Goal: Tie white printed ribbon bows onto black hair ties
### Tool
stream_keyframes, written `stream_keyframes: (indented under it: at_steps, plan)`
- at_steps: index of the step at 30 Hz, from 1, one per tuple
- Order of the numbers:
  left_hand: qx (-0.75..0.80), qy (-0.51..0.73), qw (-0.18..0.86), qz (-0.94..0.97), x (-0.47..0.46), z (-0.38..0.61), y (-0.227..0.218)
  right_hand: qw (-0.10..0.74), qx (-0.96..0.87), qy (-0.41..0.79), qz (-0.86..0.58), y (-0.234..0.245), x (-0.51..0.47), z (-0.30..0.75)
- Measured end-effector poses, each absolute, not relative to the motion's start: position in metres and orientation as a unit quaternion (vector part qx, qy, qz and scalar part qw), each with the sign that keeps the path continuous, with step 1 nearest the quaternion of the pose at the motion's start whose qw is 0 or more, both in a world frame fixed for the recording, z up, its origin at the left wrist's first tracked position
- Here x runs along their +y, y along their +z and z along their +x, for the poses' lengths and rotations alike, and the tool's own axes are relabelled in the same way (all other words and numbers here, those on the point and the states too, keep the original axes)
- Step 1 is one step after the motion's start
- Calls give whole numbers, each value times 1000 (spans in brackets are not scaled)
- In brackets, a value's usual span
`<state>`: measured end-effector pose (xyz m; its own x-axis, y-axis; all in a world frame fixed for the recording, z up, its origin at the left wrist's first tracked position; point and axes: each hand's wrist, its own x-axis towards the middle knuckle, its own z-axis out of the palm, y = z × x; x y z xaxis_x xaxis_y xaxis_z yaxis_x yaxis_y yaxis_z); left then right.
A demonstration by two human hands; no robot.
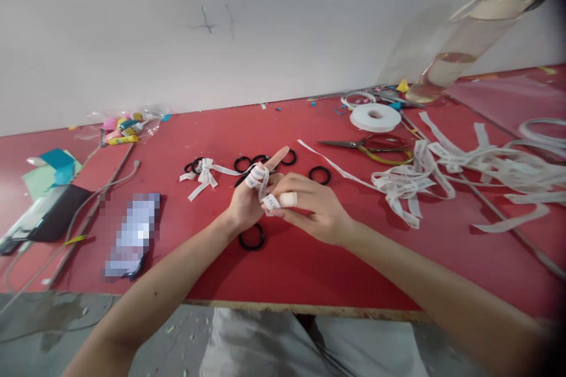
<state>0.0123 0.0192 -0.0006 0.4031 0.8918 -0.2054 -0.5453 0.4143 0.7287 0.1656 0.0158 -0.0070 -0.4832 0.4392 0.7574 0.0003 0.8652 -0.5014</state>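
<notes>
My left hand (248,199) is raised over the red table (309,259) with its fingers pointing up, and a white printed ribbon (260,179) is wound around them. My right hand (312,206) pinches the ribbon's loose end against the left fingers; one right finger wears a pale bandage. A finished white ribbon bow (204,175) on a black ring lies just left of my hands. Several black elastic rings lie around them, one (252,240) under my left wrist and one (319,175) to the right.
A heap of cut white ribbon strips (442,174) spreads at right, beside scissors (371,145) and a white tape roll (375,117). A clear bottle (460,41) stands at back right. A blurred phone (132,234), dark case (48,215), cables and coloured scraps lie left.
</notes>
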Motion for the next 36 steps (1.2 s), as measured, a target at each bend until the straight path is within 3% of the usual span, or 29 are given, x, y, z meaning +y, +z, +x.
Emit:
stream_keyframes:
  at_steps: [5,11,18,26,36]
  plan:
    - [228,459,801,310,23,12,-6,470,-860,139,-142,-19,7,164]
    - [238,443,798,333,22,13,-5,469,-849,227,-88,-22,-6,164]
    - [262,454,785,331,21,14,-1,475,-820,291,-132,-20,-6,166]
    - [298,444,770,350,19,16,-7,548,-734,274,-295,-19,-1,169]
    - [317,435,778,325,18,20,2,551,-764,198,-270,-22,7,170]
